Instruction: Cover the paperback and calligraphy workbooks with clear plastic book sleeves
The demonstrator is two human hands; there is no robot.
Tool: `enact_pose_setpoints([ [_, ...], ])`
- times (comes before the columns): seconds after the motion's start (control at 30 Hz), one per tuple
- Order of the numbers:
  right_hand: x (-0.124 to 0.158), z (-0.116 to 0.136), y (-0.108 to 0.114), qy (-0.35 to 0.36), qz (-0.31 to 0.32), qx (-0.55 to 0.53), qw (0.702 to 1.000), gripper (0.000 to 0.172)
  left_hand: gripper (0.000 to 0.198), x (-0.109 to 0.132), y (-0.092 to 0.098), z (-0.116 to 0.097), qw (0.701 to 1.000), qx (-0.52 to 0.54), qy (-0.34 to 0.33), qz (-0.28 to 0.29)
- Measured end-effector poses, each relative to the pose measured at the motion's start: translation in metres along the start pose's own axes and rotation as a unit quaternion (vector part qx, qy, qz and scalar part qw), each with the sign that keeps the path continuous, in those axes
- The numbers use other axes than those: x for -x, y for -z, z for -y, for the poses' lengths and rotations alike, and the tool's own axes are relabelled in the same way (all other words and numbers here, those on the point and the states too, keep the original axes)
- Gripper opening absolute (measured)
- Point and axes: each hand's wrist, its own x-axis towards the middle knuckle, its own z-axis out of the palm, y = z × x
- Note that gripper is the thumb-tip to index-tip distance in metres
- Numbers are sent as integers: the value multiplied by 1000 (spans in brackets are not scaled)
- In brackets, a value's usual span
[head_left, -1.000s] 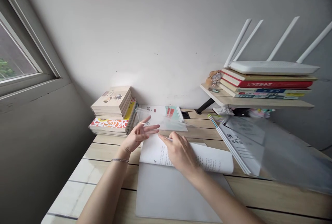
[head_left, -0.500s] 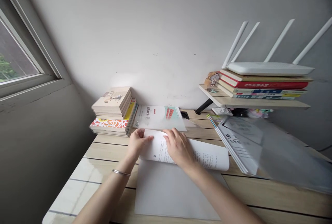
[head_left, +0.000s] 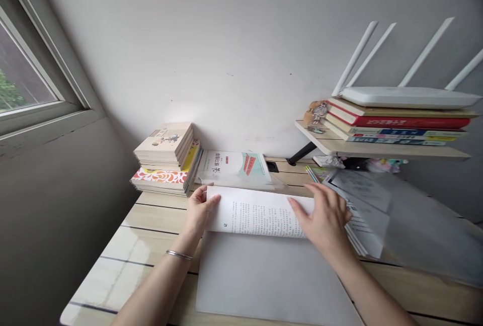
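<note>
Several printed pages of a booklet [head_left: 256, 213] stand folded up in a long curve across the desk. At their left end, my left hand [head_left: 199, 208] pinches the edge, thumb in front and fingers behind. My right hand [head_left: 324, 218] is at the right end; its thumb lies on the page and the other fingers reach round past the upper edge. It covers the pages' right edge. Below the pages, a translucent plastic book cover [head_left: 271, 275] lies flat under my forearms.
Stacked books [head_left: 164, 157] stand at the back left. A workbook [head_left: 236, 167] lies against the wall. To the right are more booklets [head_left: 362, 220] under clear plastic sheets [head_left: 426, 235]. A low shelf [head_left: 392, 151] holds books and a white router [head_left: 407, 97].
My right hand has moved right, from the middle of the pages to their right end. My left hand keeps its pinch at the left edge. The camera view has shifted slightly.
</note>
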Motion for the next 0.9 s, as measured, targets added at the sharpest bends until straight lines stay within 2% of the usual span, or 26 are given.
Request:
enact_pose_setpoints([
  [0.07, 0, -18, -4, -91, 13, -48, 995, 53, 56, 0, 0, 0, 1000, 6, 5, 1],
  [0.13, 0, -32, -6, -169, 59, -136, 974, 57, 58, 0, 0, 0, 1000, -3, 5, -1],
  [0.23, 1, -46, -5, -243, 181, -251, 919, 47, 59, 0, 0, 0, 1000, -17, 6, -6],
  [0.3, 2, -50, -3, -259, 242, -251, 901, 39, 62, 0, 0, 1, 1000, -12, 11, -5],
  [0.37, 3, -49, 0, -214, 242, -213, 922, 32, 68, -1, -1, 1, 1000, -1, 21, 2],
  [0.43, 5, -40, 3, -109, 193, -146, 964, 25, 74, -1, -2, 0, 999, 7, 32, 8],
  [0.5, 7, -21, 9, 10, 140, -61, 988, 19, 77, -1, -2, 0, 999, 11, 37, 10],
  [0.57, 8, 6, 14, 115, 123, 0, 986, 18, 77, 0, -2, 0, 999, 7, 38, 10],
  [0.63, 7, 35, 16, 195, 148, -20, 969, 25, 78, 0, -2, 0, 999, 2, 33, 14],
  [0.7, 3, 60, 12, 224, 193, -59, 954, 31, 80, 2, -3, 0, 999, 2, 25, 21],
  [0.77, -1, 80, 3, 217, 227, -78, 946, 34, 84, 4, -3, -2, 999, 8, 22, 35],
  [0.9, -6, 102, -15, 189, 248, -78, 947, 27, 81, 9, -4, -8, 998, 23, 28, 51],
])
